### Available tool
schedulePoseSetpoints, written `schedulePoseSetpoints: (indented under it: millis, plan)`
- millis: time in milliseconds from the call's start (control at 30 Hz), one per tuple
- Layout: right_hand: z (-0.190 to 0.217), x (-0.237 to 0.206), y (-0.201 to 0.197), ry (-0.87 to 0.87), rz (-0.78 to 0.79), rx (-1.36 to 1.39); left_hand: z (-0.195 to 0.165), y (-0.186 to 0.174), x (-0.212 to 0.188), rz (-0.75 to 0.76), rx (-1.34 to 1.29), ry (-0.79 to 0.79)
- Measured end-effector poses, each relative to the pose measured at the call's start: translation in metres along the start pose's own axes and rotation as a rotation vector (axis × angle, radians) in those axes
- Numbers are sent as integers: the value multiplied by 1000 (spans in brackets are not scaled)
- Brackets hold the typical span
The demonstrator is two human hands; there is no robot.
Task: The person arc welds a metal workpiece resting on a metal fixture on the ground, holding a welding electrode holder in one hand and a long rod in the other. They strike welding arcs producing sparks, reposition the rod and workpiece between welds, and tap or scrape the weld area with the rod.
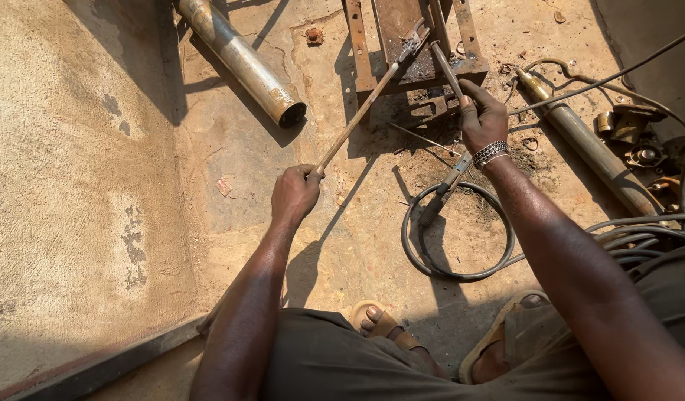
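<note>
My left hand (pixel 294 194) is closed around the near end of a long thin rod-handled tool (pixel 357 111). Its metal head (pixel 414 36) rests on a rusty steel frame (pixel 363 52) lying on the concrete at top centre. My right hand (pixel 482 119), with a beaded bracelet on the wrist, grips a welding electrode holder (pixel 448 186). The holder's dark handle sticks out below the wrist. A thin electrode (pixel 446 70) runs from the hand up onto the frame, close beside the tool's head.
A black cable (pixel 461 275) loops on the ground from the holder's handle. A rusty pipe (pixel 242 59) lies at top left and a longer cylinder (pixel 587 141) at right, beside metal fittings and more cables (pixel 639 238). My sandalled feet (pixel 383 323) are at the bottom. A steel bar (pixel 105 365) lies bottom left.
</note>
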State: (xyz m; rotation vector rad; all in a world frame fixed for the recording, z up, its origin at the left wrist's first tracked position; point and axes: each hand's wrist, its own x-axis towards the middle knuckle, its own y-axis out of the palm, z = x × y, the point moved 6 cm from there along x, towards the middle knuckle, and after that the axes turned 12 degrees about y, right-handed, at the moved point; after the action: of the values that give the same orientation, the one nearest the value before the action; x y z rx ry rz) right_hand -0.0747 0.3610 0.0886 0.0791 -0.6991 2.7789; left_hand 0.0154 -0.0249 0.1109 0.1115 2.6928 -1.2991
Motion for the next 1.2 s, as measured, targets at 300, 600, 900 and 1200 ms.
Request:
schedulePoseSetpoints:
  millis: [300,600,900,1200]
  plan:
    - [-28,-9,-29,76,-50,42,-31,8,-13,-42,82,-59]
    - [-27,-15,-41,71,-68,200,-24,18,-18,-147,26,12]
    - [-32,-25,-32,8,-50,55,-18,42,-23,244,-332,-221]
    - [-21,-12,3,99,110,-42,-19,36,-30,480,-574,-377]
